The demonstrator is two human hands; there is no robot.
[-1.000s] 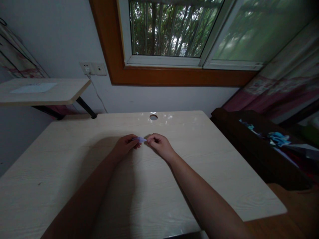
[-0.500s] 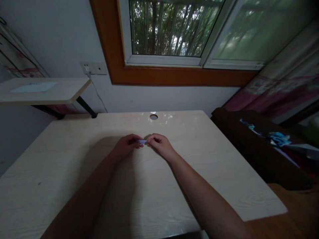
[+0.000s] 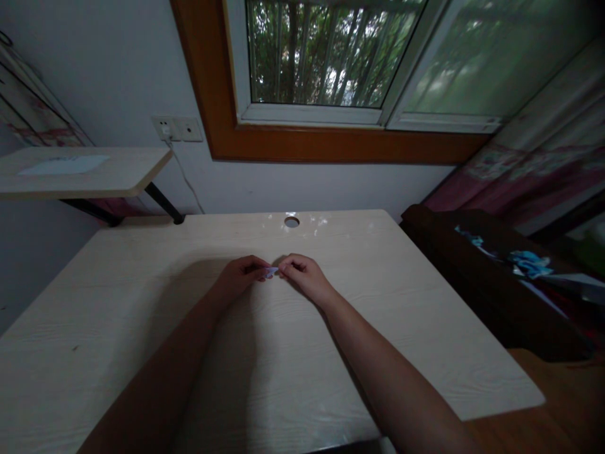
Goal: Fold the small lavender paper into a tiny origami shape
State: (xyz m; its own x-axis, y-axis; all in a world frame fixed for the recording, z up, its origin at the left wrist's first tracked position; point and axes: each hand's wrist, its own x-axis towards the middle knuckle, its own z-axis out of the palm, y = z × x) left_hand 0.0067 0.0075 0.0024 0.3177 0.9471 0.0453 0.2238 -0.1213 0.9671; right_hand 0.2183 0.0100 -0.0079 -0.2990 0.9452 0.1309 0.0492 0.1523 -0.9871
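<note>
A small pale blue folded piece of paper (image 3: 271, 272) sits between my two hands, just above the light wooden desk (image 3: 142, 328). My left hand (image 3: 240, 277) pinches its left end with curled fingers. My right hand (image 3: 303, 276) pinches its right end, fingers closed too. Most of the paper is hidden by my fingertips. Both forearms reach in from the bottom of the view and rest low over the desk.
A round cable hole (image 3: 292, 221) is at the desk's far edge. A raised side shelf (image 3: 85, 171) with a white sheet stands at the left. Wall sockets (image 3: 177, 129) and a window are behind. Dark furniture with cloth (image 3: 496, 277) borders the desk's right side.
My left fingers have closed further over the paper, so less of it shows. Both hands stay in nearly the same spot.
</note>
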